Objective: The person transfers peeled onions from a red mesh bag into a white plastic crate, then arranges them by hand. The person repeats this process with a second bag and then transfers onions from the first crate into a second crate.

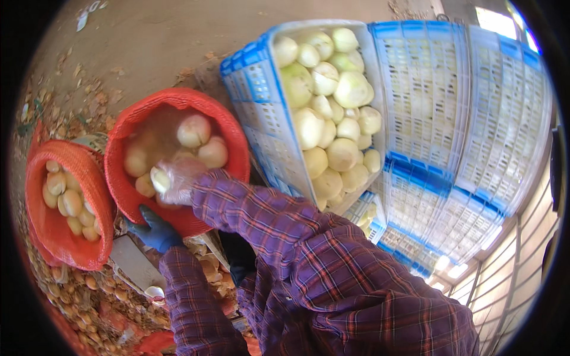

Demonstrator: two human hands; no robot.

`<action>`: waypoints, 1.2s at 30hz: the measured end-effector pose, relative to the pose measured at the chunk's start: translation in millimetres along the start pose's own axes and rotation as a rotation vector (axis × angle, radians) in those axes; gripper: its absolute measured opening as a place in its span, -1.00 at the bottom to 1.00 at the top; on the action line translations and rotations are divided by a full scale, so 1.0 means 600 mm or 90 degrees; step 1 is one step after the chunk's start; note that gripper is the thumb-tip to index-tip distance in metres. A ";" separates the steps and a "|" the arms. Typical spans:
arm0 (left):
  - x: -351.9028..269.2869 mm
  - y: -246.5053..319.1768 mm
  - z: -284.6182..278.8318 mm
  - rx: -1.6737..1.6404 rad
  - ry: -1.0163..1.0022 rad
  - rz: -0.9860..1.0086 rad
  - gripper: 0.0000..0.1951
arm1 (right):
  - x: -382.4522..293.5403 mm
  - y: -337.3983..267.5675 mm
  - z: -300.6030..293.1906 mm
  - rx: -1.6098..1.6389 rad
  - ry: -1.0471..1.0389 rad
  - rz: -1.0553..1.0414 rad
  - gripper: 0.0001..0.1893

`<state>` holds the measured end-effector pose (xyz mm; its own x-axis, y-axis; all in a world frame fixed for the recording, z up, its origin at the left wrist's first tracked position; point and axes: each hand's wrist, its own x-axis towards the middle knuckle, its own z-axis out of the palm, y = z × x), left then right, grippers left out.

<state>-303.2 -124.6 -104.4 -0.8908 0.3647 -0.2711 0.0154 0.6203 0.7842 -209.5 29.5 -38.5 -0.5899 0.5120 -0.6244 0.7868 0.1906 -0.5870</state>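
My right hand (180,178), in a clear plastic glove, reaches into a round container lined with red mesh (176,95). At its fingers is a peeled onion (160,179); the blurred glove does not show whether they grip it. Cloudy water and several other peeled onions (194,131) lie in the container. My left hand (156,230), in a blue glove, rests at the container's near rim with its thumb raised; whether it grips the mesh cannot be told. To the left stands a smaller red mesh bag (107,222) of peeled onions (72,202).
A blue and white plastic crate (249,89) full of peeled onions stands right of the container. More stacked crates (423,98) rise beyond it. Onion skins and small onions (91,282) cover the floor at lower left. A flat board (136,260) lies by my left forearm.
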 end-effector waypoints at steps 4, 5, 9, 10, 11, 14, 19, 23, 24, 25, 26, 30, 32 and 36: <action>0.012 -0.018 0.001 0.066 0.009 0.018 -0.45 | -0.109 0.007 -0.008 0.446 0.087 0.176 -0.32; 0.011 -0.016 0.002 0.018 -0.001 -0.009 -0.44 | -0.136 0.014 -0.004 0.498 0.138 0.158 -0.29; 0.005 0.008 0.000 -0.051 -0.009 -0.092 -0.37 | -0.292 0.045 -0.069 0.550 0.318 0.072 -0.19; 0.004 0.012 0.001 -0.028 0.002 -0.115 -0.36 | -0.332 0.057 -0.084 0.715 0.371 0.078 -0.17; 0.007 0.017 -0.002 -0.004 0.018 -0.135 -0.36 | -0.369 0.070 -0.097 0.884 0.419 0.079 -0.15; 0.004 0.017 -0.002 -0.042 -0.014 -0.141 -0.36 | -0.468 0.161 -0.132 0.518 0.692 0.200 -0.13; 0.022 -0.025 -0.003 -0.014 -0.023 -0.055 -0.37 | -0.551 0.384 -0.105 -0.067 0.587 0.508 -0.27; 0.019 -0.003 -0.002 -0.040 -0.022 -0.079 -0.36 | -0.540 0.418 -0.084 -0.144 0.420 0.596 -0.34; 0.019 0.001 -0.003 -0.032 -0.013 -0.080 -0.35 | -0.534 0.410 -0.088 -0.123 0.431 0.599 -0.35; 0.021 -0.005 -0.006 -0.054 -0.018 -0.089 -0.35 | -0.530 0.407 -0.089 -0.103 0.441 0.601 -0.36; 0.026 -0.014 -0.009 -0.077 -0.023 -0.098 -0.35 | -0.534 0.407 -0.084 -0.066 0.503 0.572 -0.38; 0.021 -0.003 -0.009 -0.148 -0.056 -0.145 -0.36 | -0.538 0.384 -0.081 -0.008 0.690 0.432 -0.49; 0.014 0.002 -0.009 -0.151 -0.066 -0.157 -0.28 | -0.526 0.374 -0.082 0.033 0.705 0.373 -0.53; 0.018 -0.002 -0.012 -0.152 -0.060 -0.130 -0.27 | -0.473 0.357 -0.094 0.070 0.649 0.355 -0.55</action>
<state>-315.9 -126.6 -104.4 -0.8183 0.3199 -0.4776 -0.2756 0.5107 0.8144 136.6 -27.8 42.1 0.2914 0.9469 -0.1359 0.8418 -0.3213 -0.4338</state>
